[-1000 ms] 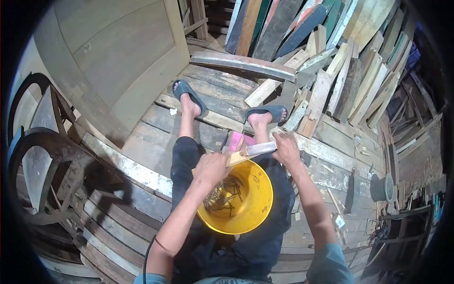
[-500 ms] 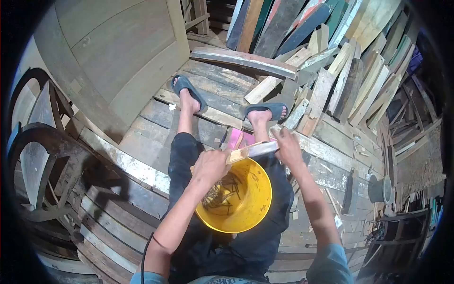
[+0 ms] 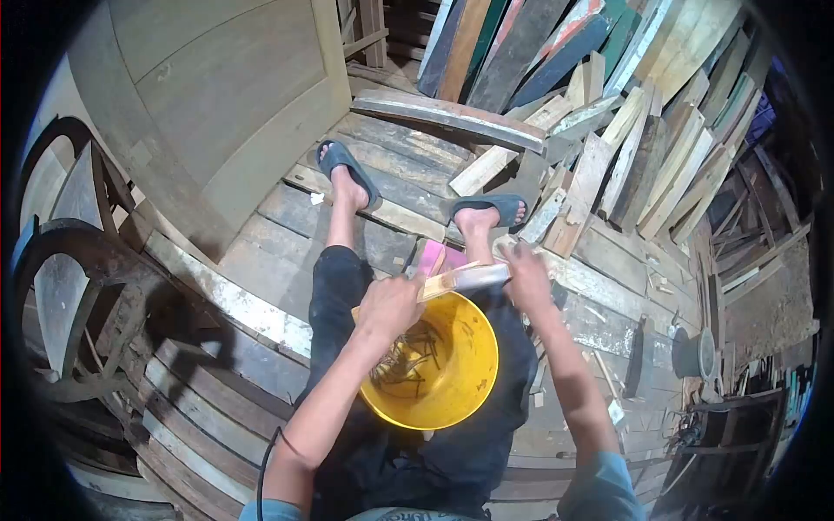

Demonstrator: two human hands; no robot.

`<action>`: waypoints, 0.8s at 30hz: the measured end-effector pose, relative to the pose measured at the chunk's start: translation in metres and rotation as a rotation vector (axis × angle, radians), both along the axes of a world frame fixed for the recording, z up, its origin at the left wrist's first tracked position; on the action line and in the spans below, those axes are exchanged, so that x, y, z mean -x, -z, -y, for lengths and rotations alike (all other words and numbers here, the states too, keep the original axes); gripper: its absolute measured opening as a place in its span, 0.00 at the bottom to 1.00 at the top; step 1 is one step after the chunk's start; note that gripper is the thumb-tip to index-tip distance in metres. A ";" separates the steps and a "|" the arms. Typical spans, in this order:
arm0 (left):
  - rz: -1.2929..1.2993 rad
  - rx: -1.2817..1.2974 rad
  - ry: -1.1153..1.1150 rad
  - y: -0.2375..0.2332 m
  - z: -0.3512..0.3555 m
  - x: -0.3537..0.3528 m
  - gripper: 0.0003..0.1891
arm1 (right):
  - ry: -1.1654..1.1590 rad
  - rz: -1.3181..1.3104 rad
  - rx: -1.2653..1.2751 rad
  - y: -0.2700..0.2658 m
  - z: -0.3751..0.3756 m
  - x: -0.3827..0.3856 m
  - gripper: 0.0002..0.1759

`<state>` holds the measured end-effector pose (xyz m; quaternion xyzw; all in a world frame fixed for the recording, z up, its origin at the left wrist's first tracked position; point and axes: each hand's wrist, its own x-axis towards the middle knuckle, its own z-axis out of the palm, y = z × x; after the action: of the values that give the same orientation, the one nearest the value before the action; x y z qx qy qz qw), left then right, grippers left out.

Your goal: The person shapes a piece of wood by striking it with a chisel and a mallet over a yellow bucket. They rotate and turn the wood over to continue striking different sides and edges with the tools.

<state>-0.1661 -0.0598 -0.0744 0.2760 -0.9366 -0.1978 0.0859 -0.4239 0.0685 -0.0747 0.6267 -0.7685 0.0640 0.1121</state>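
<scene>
My left hand (image 3: 391, 304) is closed around a pale wooden strip (image 3: 437, 286) above the near-centre bucket. A smeared, whitish-grey flat piece (image 3: 480, 276) runs from the strip toward my right hand (image 3: 527, 278), whose fingers are closed at its far end; I cannot tell what this piece is. Under both hands, a yellow bucket (image 3: 476, 382) sits between my legs. Thin dark nail-like sticks (image 3: 408, 365) lie inside it, toward its left side. A pink piece (image 3: 430, 254) shows just beyond the hands, partly covered by the strip.
To the left stand a large wooden door panel (image 3: 243, 95) and a curved dark wooden frame (image 3: 78, 234). Stacked boards (image 3: 599, 165) lean at the far right. A long plank (image 3: 452, 117) lies beyond my sandalled feet, and a grey bucket (image 3: 695, 354) stands at right.
My hands stay over the bucket with the wooden strip. The right hand and the whitish-grey piece have shifted only slightly; the view has tilted a little.
</scene>
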 end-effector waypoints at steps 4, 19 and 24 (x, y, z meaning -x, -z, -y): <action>-0.019 0.008 0.016 0.004 -0.004 -0.001 0.17 | 0.060 0.024 0.039 -0.003 -0.002 0.022 0.33; 0.098 -0.028 0.011 0.000 -0.002 0.006 0.23 | 0.131 0.029 0.044 0.010 -0.012 0.045 0.32; 0.031 0.007 -0.002 0.000 -0.001 0.001 0.18 | 0.363 0.248 0.221 0.011 -0.015 0.057 0.29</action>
<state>-0.1676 -0.0591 -0.0744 0.2796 -0.9383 -0.1900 0.0727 -0.4812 0.0832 -0.0853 0.4498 -0.8647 0.2029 0.0942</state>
